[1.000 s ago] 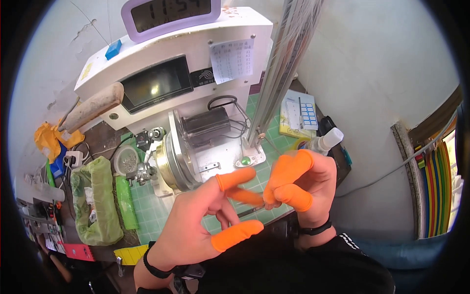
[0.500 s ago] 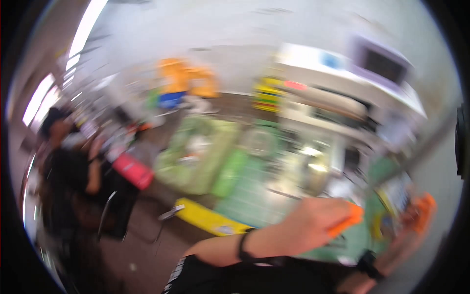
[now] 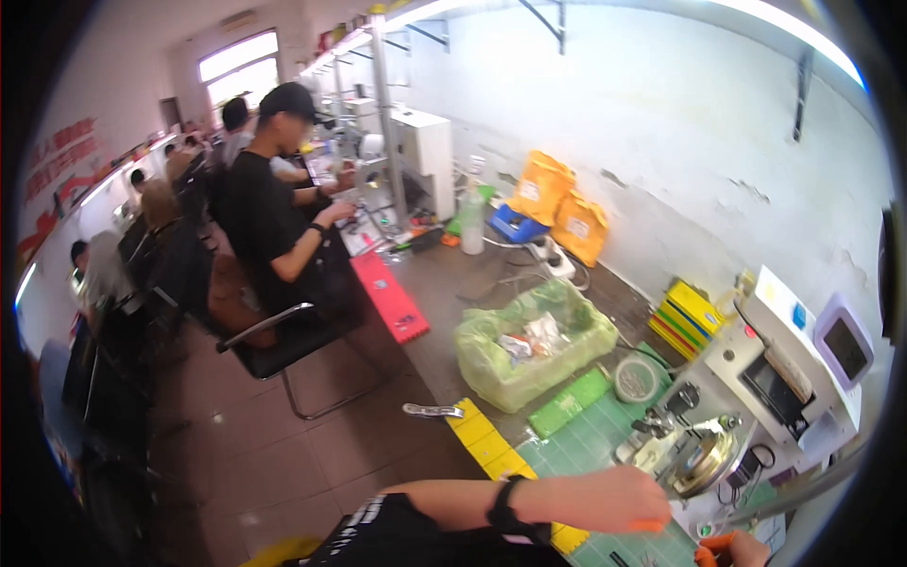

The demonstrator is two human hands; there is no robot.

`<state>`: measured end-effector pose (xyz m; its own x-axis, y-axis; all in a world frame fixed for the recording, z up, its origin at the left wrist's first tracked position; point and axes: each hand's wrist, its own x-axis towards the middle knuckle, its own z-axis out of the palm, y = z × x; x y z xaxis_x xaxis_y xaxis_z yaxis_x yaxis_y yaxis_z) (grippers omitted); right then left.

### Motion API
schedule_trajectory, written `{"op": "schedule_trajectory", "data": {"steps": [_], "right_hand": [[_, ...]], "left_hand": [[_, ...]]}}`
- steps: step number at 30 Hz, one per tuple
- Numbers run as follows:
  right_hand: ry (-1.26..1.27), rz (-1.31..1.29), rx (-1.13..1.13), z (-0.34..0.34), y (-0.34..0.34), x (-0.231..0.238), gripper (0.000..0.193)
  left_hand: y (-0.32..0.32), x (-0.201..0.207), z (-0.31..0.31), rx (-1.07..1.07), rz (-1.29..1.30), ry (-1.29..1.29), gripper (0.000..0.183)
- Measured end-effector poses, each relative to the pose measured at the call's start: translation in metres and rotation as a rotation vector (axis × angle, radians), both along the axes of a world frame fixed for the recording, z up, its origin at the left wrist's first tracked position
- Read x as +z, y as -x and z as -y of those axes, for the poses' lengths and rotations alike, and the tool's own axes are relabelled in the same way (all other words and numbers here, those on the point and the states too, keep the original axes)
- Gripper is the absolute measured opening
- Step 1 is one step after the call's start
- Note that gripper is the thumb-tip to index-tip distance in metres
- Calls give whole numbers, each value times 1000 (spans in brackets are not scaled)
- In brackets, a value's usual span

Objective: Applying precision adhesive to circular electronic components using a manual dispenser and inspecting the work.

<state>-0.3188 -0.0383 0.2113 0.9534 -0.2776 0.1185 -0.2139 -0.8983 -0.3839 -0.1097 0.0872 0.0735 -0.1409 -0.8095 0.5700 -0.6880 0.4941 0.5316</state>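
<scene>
My left hand (image 3: pixel 605 501) reaches over the green cutting mat (image 3: pixel 584 438), a black band at its wrist. Its fingers curl downward with orange covers on the tips, and what they hold, if anything, is hidden under the hand. Low at the frame's edge shows part of my right hand (image 3: pixel 742 550), its orange-covered fingers bent together; whatever lies between them cannot be made out. Just beyond my hands stands a bench machine (image 3: pixel 770 369) with a round metal part (image 3: pixel 704 463) in front. A yellow strip (image 3: pixel 487 439) runs along the mat's near left edge.
A bin lined with a green bag (image 3: pixel 491 364) holds crumpled waste. Near it are a green block (image 3: pixel 570 402) and a round clear dish (image 3: pixel 638 380). Orange packets (image 3: pixel 543 189) lean on the wall. To the left, a co-worker (image 3: pixel 274 198) sits on a black chair (image 3: pixel 269 354) beside a red strip (image 3: pixel 389 300).
The view has swung left, bringing the row of seated people into sight. My right hand has slipped mostly out at the lower edge; my left hand sits lower in the picture.
</scene>
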Motion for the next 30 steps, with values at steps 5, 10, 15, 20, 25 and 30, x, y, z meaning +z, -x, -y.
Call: {"op": "schedule_trajectory", "data": {"steps": [5,10,15,20,25,30], "right_hand": [[-13,-247,-120,27,8,-36,11],[-20,93,-459,83,-42,-98,13],[-647,449,-364,119,-70,-167,18],[-902,513,-459,113,-73,-188,17],[-550,573,-403,112,-74,-196,20],[-537,539,-435,110,-74,-185,20]], "left_hand": [[-64,2,-84,222,-127,-289,24],[-97,40,-53,417,-94,-230,29],[-112,22,22,398,-31,-85,28],[-87,18,68,341,124,7,29],[-74,-13,105,299,139,12,29],[-75,-23,107,307,152,209,30]]}}
